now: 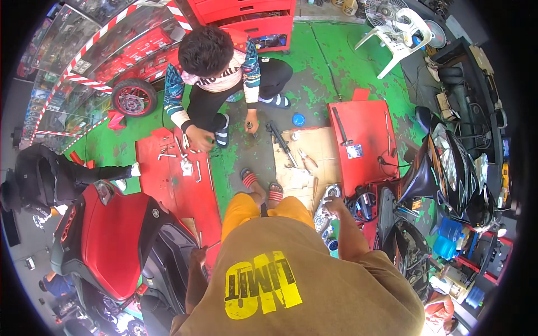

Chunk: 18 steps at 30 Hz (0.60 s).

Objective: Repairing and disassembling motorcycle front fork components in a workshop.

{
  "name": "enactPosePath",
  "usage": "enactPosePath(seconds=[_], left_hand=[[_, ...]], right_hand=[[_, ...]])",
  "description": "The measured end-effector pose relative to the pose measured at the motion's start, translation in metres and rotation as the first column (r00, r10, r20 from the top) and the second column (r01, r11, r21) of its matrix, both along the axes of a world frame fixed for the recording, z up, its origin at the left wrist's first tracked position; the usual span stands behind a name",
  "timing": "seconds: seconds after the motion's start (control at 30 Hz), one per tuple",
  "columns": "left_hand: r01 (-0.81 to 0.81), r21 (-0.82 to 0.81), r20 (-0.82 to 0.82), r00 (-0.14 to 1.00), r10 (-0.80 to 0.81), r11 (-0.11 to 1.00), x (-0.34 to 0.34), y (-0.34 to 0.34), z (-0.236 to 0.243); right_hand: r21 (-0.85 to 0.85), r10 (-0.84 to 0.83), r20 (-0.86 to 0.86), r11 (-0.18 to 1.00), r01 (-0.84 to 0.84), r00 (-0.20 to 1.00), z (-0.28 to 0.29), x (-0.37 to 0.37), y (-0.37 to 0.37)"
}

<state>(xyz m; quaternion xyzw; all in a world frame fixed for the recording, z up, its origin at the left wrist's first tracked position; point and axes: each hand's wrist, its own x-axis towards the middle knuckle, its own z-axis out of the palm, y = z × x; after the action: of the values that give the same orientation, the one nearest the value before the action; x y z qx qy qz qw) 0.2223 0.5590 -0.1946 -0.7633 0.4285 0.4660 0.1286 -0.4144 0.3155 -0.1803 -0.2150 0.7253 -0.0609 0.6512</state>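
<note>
My right hand [335,205] is closed on the upper part of a long silver metal casing [324,217], just right of my legs. My left hand [198,256] hangs low beside the red scooter [115,241], its fingers curled near a thin rod; what they hold is unclear. Ahead, tan cardboard [300,179] bears a black shock-like part [283,144], pliers and small parts. A red mat [162,190] on the left has wrenches [198,171]; a red panel [367,145] on the right carries a long tool.
A co-worker [213,84] squats opposite, hands on small parts. Another person in black [39,179] is at left. Glass display cases [112,50], a red tool chest [263,19], a loose wheel [133,98], a white chair [403,28] and motorbikes [448,173] surround the green floor.
</note>
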Motion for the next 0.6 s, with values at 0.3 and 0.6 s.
enactPosePath(seconds=[0.3, 0.6], left_hand=[[-0.103, 0.049, 0.113, 0.989, 0.097, 0.993, -0.007, -0.124, 0.007], [-0.011, -0.031, 0.024, 1.0, 0.011, 0.999, 0.0, -0.287, 0.017]], right_hand=[[-0.154, 0.57, -0.183, 0.788, -0.596, 0.801, -0.006, -0.024, -0.005], [-0.198, 0.253, -0.359, 0.92, -0.338, 0.899, 0.089, -0.006, -0.099]])
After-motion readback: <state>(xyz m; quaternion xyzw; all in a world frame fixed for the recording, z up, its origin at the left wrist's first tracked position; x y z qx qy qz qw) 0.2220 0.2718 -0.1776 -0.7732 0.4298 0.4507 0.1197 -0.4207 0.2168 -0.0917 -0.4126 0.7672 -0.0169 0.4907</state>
